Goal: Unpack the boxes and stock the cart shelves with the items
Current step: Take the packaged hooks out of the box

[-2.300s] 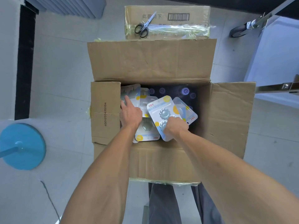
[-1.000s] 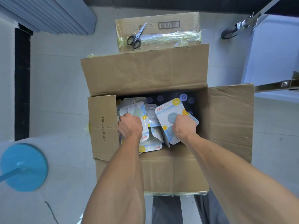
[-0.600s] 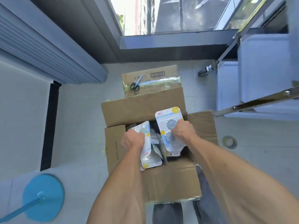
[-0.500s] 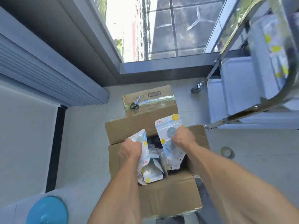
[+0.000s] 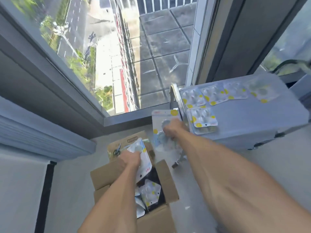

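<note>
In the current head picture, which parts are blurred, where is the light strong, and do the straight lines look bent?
Head view: the right hand and its packet are smeared by motion, as are the packets on the cart shelf; daylight through the window washes out the street; the wide lens bends the window frame; the open box is darker inside.

Two bare forearms (no sleeves, watch or gloves showing) fill the view.
</note>
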Motion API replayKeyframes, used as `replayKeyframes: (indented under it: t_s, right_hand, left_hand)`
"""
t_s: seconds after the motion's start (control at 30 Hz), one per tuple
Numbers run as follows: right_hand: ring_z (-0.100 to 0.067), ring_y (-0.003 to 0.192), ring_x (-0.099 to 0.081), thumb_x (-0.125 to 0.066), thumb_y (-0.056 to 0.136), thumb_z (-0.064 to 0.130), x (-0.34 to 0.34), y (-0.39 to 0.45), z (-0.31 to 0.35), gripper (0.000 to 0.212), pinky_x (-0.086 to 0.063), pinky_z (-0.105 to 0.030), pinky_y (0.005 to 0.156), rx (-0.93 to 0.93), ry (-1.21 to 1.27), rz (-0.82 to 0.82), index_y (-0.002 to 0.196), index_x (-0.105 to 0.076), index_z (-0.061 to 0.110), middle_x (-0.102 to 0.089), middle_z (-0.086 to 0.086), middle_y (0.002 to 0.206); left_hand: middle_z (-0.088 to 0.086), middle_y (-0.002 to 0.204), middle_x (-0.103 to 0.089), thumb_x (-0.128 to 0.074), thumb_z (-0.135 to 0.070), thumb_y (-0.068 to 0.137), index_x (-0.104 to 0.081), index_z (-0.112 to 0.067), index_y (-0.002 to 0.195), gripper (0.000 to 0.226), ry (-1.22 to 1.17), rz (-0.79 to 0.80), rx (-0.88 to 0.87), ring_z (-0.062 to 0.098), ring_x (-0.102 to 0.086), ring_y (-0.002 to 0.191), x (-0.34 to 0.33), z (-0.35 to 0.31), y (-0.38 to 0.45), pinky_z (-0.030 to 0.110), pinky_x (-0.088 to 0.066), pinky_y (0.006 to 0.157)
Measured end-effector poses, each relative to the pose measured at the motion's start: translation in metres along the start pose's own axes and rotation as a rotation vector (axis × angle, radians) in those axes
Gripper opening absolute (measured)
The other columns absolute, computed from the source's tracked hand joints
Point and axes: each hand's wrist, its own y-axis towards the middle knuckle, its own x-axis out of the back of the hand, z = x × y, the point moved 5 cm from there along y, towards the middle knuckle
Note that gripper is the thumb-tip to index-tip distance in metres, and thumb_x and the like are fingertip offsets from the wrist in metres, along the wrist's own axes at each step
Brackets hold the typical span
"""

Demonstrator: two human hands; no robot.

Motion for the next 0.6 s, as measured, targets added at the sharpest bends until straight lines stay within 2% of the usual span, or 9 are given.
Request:
replayKeyframes:
  t_s: [0.1, 0.17, 0.3, 0.4, 0.5, 0.6]
  right_hand:
    - [-0.028, 0.108, -0.064, -0.059, 0.085, 0.030, 0.053, 0.015, -0.040, 0.034, -0.049, -0.032, 0.082, -0.039, 0.025, -0.086, 0.115, -0.062, 0.015, -0.065, -0.008, 0.117]
    - [-0.027, 0.112, -0.062, -0.060, 0.086, 0.032, 0.089, 0.032, -0.080, 0.037, -0.048, -0.033, 0.083, -0.075, 0.019, -0.126, 0.119, -0.062, 0.016, -0.063, -0.006, 0.122]
    - [-0.027, 0.112, -0.062, -0.061, 0.085, 0.035, 0.152, 0.064, -0.161, 0.042, -0.045, -0.032, 0.078, -0.128, -0.065, -0.130, 0.123, -0.061, 0.018, -0.061, -0.006, 0.123]
    - [-0.027, 0.113, -0.061, -0.062, 0.084, 0.034, 0.198, 0.087, -0.223, 0.043, -0.048, -0.033, 0.085, -0.165, -0.084, -0.124, 0.124, -0.060, 0.019, -0.061, -0.006, 0.123]
    - [-0.027, 0.115, -0.061, -0.061, 0.085, 0.034, 0.240, 0.109, -0.273, 0.042, -0.048, -0.034, 0.089, -0.230, -0.090, -0.160, 0.124, -0.060, 0.019, -0.061, -0.006, 0.124]
    - [-0.027, 0.111, -0.063, -0.063, 0.084, 0.034, 0.257, 0.131, -0.301, 0.040, -0.049, -0.033, 0.086, -0.268, -0.055, -0.153, 0.122, -0.062, 0.019, -0.064, -0.007, 0.120]
  left_hand:
    - [0.011, 0.093, -0.065, -0.058, -0.042, 0.089, -0.070, -0.006, 0.106, 0.041, 0.050, -0.070, -0.058, 0.027, -0.060, 0.077, -0.013, -0.063, -0.036, 0.028, -0.039, 0.061]
    - [0.008, 0.087, -0.060, -0.057, -0.043, 0.090, -0.070, -0.007, 0.108, 0.043, 0.037, -0.083, -0.078, 0.024, -0.054, 0.071, -0.039, -0.107, -0.063, 0.028, -0.034, 0.056]
    - [0.011, 0.097, -0.068, -0.057, -0.044, 0.085, -0.070, -0.009, 0.105, 0.042, 0.026, -0.108, -0.076, 0.029, -0.062, 0.084, -0.105, -0.170, -0.123, 0.030, -0.043, 0.066]
    - [0.008, 0.093, -0.070, -0.054, -0.047, 0.084, -0.070, -0.013, 0.095, 0.039, 0.139, -0.094, -0.111, 0.028, -0.066, 0.084, -0.158, -0.213, -0.162, 0.029, -0.048, 0.067]
    - [0.007, 0.097, -0.070, -0.053, -0.045, 0.085, -0.068, -0.016, 0.093, 0.033, 0.199, -0.049, -0.188, 0.027, -0.067, 0.089, -0.206, -0.258, -0.193, 0.030, -0.044, 0.067]
    - [0.007, 0.106, -0.069, -0.053, -0.042, 0.090, -0.065, -0.016, 0.101, 0.031, 0.227, -0.015, -0.234, 0.028, -0.065, 0.098, -0.242, -0.296, -0.205, 0.031, -0.040, 0.070]
